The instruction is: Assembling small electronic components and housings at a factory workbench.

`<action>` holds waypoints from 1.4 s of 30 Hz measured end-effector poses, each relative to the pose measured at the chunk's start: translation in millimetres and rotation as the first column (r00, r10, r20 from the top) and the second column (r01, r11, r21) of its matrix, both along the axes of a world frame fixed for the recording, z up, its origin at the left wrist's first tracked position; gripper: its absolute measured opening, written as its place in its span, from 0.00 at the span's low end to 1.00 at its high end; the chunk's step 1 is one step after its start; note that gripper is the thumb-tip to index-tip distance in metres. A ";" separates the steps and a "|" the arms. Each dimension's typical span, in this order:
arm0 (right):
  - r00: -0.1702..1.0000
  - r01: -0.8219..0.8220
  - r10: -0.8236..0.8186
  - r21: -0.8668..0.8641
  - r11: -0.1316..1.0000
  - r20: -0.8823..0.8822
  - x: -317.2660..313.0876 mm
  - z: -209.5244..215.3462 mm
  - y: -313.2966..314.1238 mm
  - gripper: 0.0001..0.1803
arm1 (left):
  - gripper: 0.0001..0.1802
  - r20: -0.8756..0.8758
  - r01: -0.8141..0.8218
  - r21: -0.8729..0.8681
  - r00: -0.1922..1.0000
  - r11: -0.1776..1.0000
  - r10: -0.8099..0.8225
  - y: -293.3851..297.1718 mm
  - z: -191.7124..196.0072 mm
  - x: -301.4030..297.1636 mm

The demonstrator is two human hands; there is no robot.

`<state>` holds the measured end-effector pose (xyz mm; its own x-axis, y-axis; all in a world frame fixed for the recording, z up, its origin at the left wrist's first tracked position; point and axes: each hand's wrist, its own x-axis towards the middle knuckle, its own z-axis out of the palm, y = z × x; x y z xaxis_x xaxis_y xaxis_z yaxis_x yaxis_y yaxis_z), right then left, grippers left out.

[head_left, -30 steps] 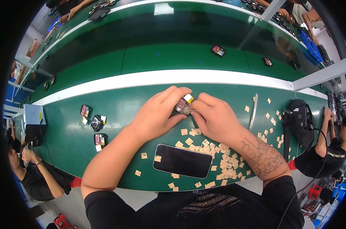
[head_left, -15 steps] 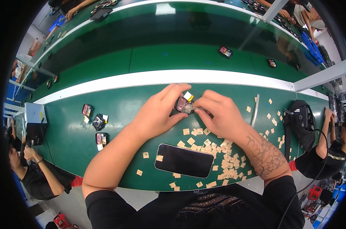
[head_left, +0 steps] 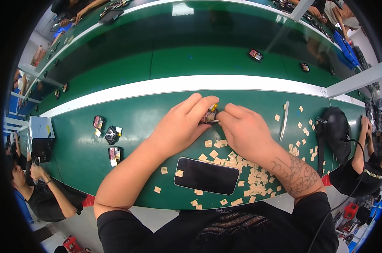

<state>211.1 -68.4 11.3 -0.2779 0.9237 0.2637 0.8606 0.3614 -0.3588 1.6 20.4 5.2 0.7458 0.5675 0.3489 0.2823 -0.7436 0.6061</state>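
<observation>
The small part (head_left: 209, 115), with a yellow bit at its far end, sits between both hands above the counter (head_left: 136, 122), toward its far edge by the white strip. The left hand (head_left: 180, 126) pinches it from the left, fingers curled over it. The right hand (head_left: 241, 133) meets it from the right, closed on a thin metal tool (head_left: 215, 121) pointing left into it.

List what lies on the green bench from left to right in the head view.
Grey box → three small camera modules → left hand → small part held between both hands → right hand → tweezers → black pouch.
</observation>
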 end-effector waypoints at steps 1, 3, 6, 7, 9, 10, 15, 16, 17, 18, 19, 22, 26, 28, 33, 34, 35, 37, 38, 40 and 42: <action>1.000 0.004 -0.004 0.002 1.000 -0.002 0.9 -2.4 0.5 0.10 | 0.37 -0.008 -0.002 -0.012 1.000 1.000 0.002 0.0 0.0 0.3; 0.969 0.037 -0.053 -0.070 0.997 -0.243 3.2 -9.0 3.5 0.05 | 0.37 -0.021 -0.003 -0.020 1.000 1.000 0.002 -0.8 0.4 0.3; 0.873 0.029 -0.069 -0.088 0.996 -0.483 13.5 -17.6 9.6 0.07 | 0.36 0.020 -0.060 -0.175 0.998 0.983 0.065 -1.8 1.3 -0.5; 0.871 0.034 -0.070 -0.083 0.996 -0.486 16.7 -15.5 11.3 0.07 | 0.35 -0.008 -0.053 -0.134 0.999 0.990 0.052 -1.0 1.2 -0.8; 0.802 0.031 -0.089 -0.108 0.994 -0.590 21.6 -10.1 13.0 0.06 | 0.33 -0.042 -0.039 -0.088 0.998 0.995 0.036 0.4 0.4 -2.0; 0.799 0.036 -0.091 -0.104 0.994 -0.594 22.6 -9.2 12.2 0.06 | 0.31 -0.087 -0.027 -0.054 0.996 0.998 0.022 0.7 -0.3 -3.2; 0.996 -0.079 0.076 0.064 0.995 0.045 10.0 -5.6 1.6 0.08 | 0.27 -0.105 -0.026 -0.008 0.994 1.000 0.025 0.6 -2.1 -3.7; 0.997 -0.072 0.070 0.063 0.995 0.040 4.3 -1.9 -2.0 0.08 | 0.27 -0.106 -0.017 0.012 0.994 1.000 0.018 -0.2 1.3 -3.4; 0.996 -0.029 0.027 0.026 0.999 0.086 -1.8 3.1 -5.4 0.09 | 0.28 -0.108 -0.007 0.032 0.994 0.999 0.011 -0.9 3.5 -3.4; 0.991 0.015 -0.014 -0.004 1.000 0.132 -4.5 6.0 -6.4 0.10 | 0.28 -0.115 -0.002 0.037 0.993 0.999 0.006 -2.0 4.5 -2.2; 0.992 0.020 -0.020 0.001 1.000 0.123 -3.7 4.2 -6.6 0.10 | 0.28 -0.125 0.013 0.104 0.992 0.994 0.000 -4.5 5.2 0.3; 0.998 0.065 -0.066 0.044 0.997 0.014 -2.1 -9.1 -6.4 0.09 | 0.29 -0.132 0.040 0.166 0.991 0.985 -0.018 -6.5 9.6 3.6; 0.931 0.065 -0.083 -0.063 0.996 -0.355 4.5 -19.9 -1.4 0.07 | 0.31 -0.082 -0.015 0.047 0.996 0.999 0.019 -7.1 1.8 1.4; 0.865 0.029 -0.086 -0.123 0.992 -0.495 12.2 -25.0 2.3 0.07 | 0.31 -0.073 -0.061 -0.012 0.995 0.998 0.060 -5.8 0.8 4.2; 0.779 0.061 -0.121 -0.118 0.991 -0.615 14.6 -17.5 7.0 0.12 | 0.31 -0.025 -0.020 -0.036 1.000 0.999 0.019 -4.0 -3.5 5.5; 0.777 0.069 -0.126 -0.115 0.991 -0.617 15.0 -18.5 8.3 0.12 | 0.31 -0.027 -0.010 -0.033 1.000 0.999 0.010 -3.1 -4.3 5.7; 0.774 0.043 -0.096 -0.100 0.994 -0.626 15.5 -21.0 9.7 0.13 | 0.31 -0.061 0.002 -0.031 0.998 1.000 -0.004 -2.6 -5.0 5.0; 0.769 0.019 -0.069 -0.085 0.996 -0.636 17.2 -21.4 11.3 0.15 | 0.31 -0.099 0.017 -0.030 0.995 0.999 -0.020 -3.0 -5.4 3.2; 0.767 0.003 -0.072 -0.107 0.994 -0.638 18.9 -19.4 12.0 0.14 | 0.28 -0.082 -0.032 -0.097 0.996 0.995 0.024 -3.0 -5.3 2.6; 0.765 -0.005 -0.080 -0.130 0.992 -0.639 21.4 -19.9 12.4 0.14 | 0.25 -0.067 -0.074 -0.165 0.996 0.984 0.063 -2.0 -4.7 2.4; 0.710 -0.001 -0.072 -0.104 0.995 -0.700 21.1 -26.1 14.3 0.11 | 0.19 -0.104 0.026 -0.090 0.994 0.996 -0.036 0.0 -3.7 0.7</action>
